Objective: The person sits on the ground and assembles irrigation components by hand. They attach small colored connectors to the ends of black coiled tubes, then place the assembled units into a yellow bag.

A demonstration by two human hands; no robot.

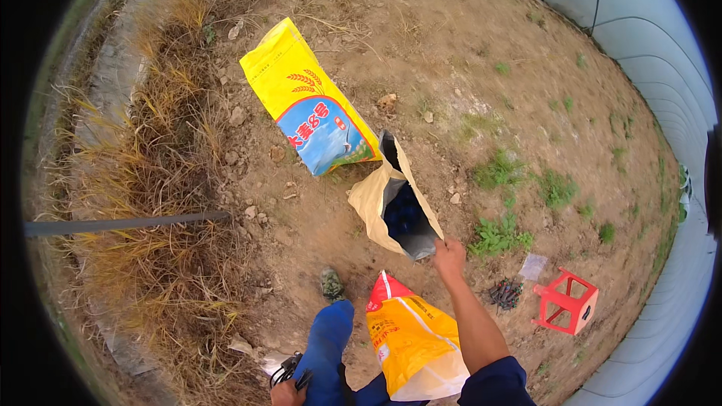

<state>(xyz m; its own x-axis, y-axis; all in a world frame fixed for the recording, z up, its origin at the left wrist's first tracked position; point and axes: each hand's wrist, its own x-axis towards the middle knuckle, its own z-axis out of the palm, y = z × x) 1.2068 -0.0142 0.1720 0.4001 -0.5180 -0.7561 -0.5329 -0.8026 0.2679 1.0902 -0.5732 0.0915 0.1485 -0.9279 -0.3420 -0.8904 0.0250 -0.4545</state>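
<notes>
My right hand (pixel 450 258) is closed on the rim of an open tan sack (pixel 368 203) with a grey lining. Dark, bluish contents show inside the sack, too shaded to name. Low at the lower left, my left hand (pixel 286 394) is closed round a black object with thin curved parts (pixel 289 367); its kind is not clear. Just beyond the tan sack lies a full yellow sack (pixel 282 68) with a blue picture panel and a red wheat print. An orange and yellow sack (pixel 414 323) with a red end lies close to my legs.
A red plastic stool (pixel 590 308) lies tipped on the right, near a small heap of dark bits (pixel 505 295) and a clear plastic bag (pixel 533 266). Dry grass (pixel 173 256) and a dark bar (pixel 128 224) are at left. A pale greenhouse wall (pixel 654 68) curves along the right.
</notes>
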